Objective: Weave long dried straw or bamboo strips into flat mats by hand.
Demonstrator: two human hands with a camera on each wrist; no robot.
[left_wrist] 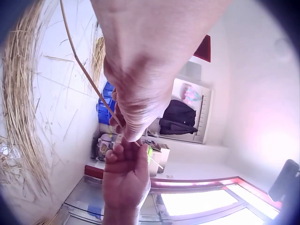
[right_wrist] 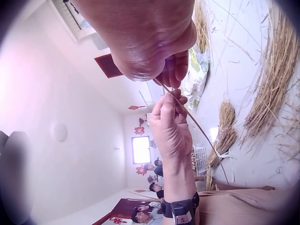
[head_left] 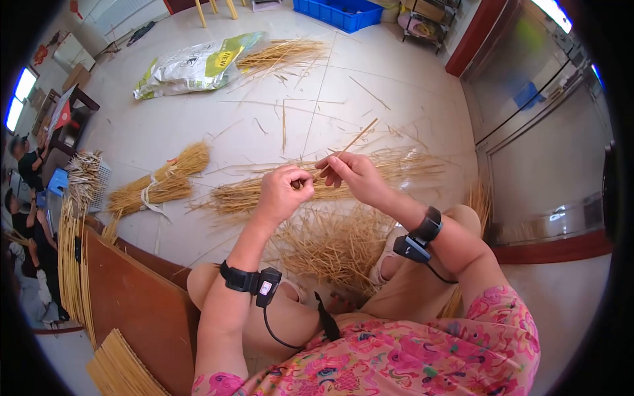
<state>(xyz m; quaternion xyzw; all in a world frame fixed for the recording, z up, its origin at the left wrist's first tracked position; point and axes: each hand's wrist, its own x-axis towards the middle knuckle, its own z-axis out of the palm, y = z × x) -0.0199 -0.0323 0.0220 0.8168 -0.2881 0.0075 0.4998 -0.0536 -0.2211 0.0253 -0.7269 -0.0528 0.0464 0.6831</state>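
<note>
Held item: one straw (head_left: 360, 135), raised above the floor (head_left: 251, 142) between the left hand (head_left: 286, 191) and the right hand (head_left: 353, 175). Its long axis slants from the near left, at the fingers, to the far right, where its visible end points in the head view. It is slender, and the fingers hide part of its length.

Grip, left hand: fingers curled in, thumb and fingertips pinching the straw. Grip, right hand: thumb and fingers closed on the same straw, just beside the left fingertips.

Count on the floor: one tied bundle (head_left: 162, 178), bound with a white tie (head_left: 145, 196), at left; one loose pile (head_left: 244, 198) lying left to right beyond the hands; one tangled heap (head_left: 337, 251) on the near side, between the feet; one sack (head_left: 191, 69) at far left with stalks projecting from its right end; one blue crate (head_left: 337, 14) at the far side. Individual stalks in the piles cannot be counted.

Arms: both bent at the elbow and reaching forward, converging at the hands. The left forearm rises from the near left; the right forearm slants in from the near right. Each carries one black strap (head_left: 429, 226).
</note>
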